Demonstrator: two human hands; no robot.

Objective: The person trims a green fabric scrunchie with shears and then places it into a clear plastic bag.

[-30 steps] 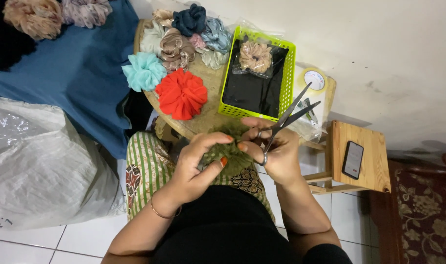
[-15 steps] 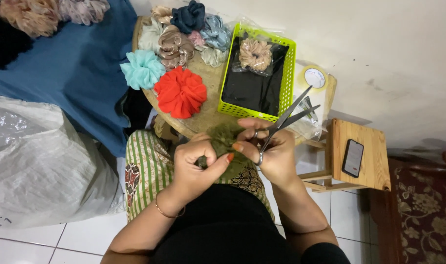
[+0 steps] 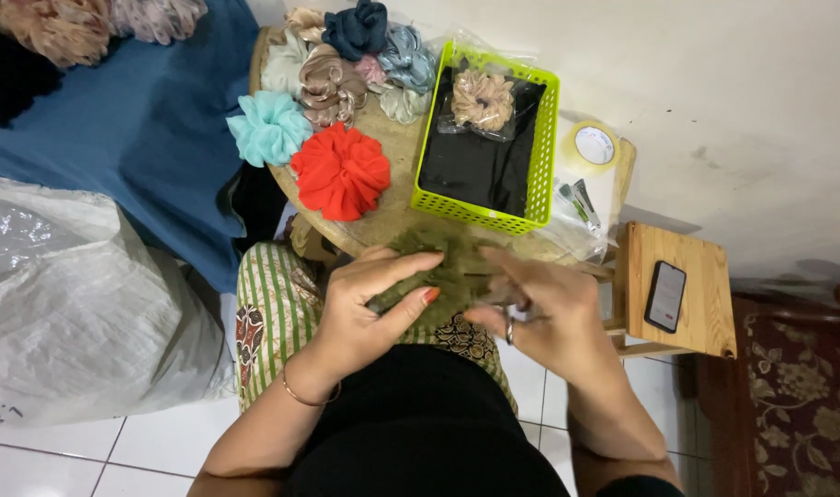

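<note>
An olive-green fabric scrunchie [image 3: 449,269] sits between both hands over my lap, at the near edge of a round wooden table [image 3: 383,207]. My left hand [image 3: 369,308] pinches its left side between thumb and fingers; a thin bangle is on that wrist. My right hand [image 3: 541,308], blurred and wearing a ring, lies against its right side with the fingers stretched over it. The scissor blades seen earlier are out of sight; I cannot tell whether the scissors are still under that hand.
On the table lie a red scrunchie [image 3: 341,172], a turquoise one [image 3: 270,127] and several more behind. A lime basket [image 3: 539,156] holds a bagged scrunchie. Tape roll [image 3: 594,145], phone [image 3: 665,295] on a wooden stool [image 3: 696,276], blue cloth [image 3: 134,129], plastic sack [image 3: 79,304].
The scissor blades that stuck up from my right hand have dropped out of sight. That hand has turned flat over the scrunchie; the left hand has shifted its pinch.
</note>
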